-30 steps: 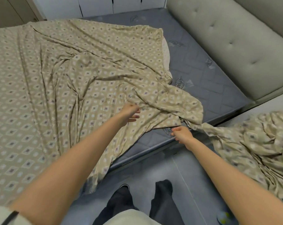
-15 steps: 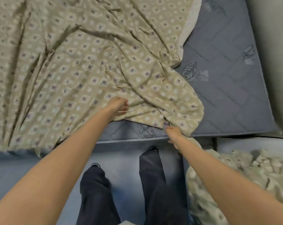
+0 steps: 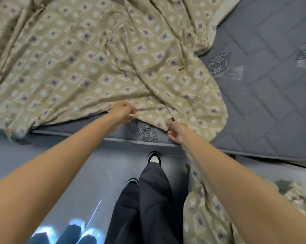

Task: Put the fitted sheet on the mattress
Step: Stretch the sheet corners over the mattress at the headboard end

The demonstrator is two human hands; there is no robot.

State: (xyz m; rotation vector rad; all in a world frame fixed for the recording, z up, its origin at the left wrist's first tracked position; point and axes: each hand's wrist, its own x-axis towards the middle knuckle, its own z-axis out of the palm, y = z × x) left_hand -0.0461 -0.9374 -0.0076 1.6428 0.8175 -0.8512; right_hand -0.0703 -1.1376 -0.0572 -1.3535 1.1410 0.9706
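Beige fitted sheet [image 3: 99, 55] on grey leaf-stitched mattress [image 3: 264, 95], left hand [image 3: 121, 112] and right hand [image 3: 177, 132] both tight around its near edge.

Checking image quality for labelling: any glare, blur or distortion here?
Head view: bluish glare on the floor at bottom left; fitted sheet pattern soft toward the upper left; the wide-angle lens stretches the forearms and bows the mattress edge.

The grey quilted mattress [image 3: 271, 103] is carrying the patterned fitted sheet [image 3: 96, 59], which is lying rumpled across its left and middle parts and leaving the right side bare, with leaf stitching showing. One end of the sheet is trailing over the near edge towards the grey floor [image 3: 78, 173], where a person's shoes [image 3: 154, 156] are standing just beside the mattress.
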